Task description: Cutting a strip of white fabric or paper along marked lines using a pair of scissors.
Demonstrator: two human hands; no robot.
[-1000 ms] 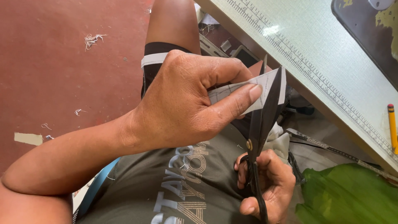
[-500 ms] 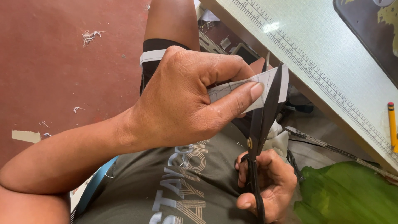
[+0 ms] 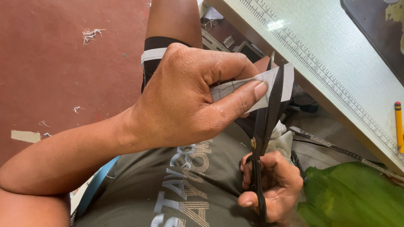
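Scissors are gripped by the handles in the right hand, blades nearly closed on a grey paper strip that the left hand pinches just above. Right of both hands there's a yellow pencil on the table, with green cloth below it.

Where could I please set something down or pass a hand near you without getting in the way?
Free: the pale table top between its ruler edge and the yellow pencil, and the red floor apart from thread scraps. Crowded: the lap, where the left hand pinches paper and the right hand works scissors.
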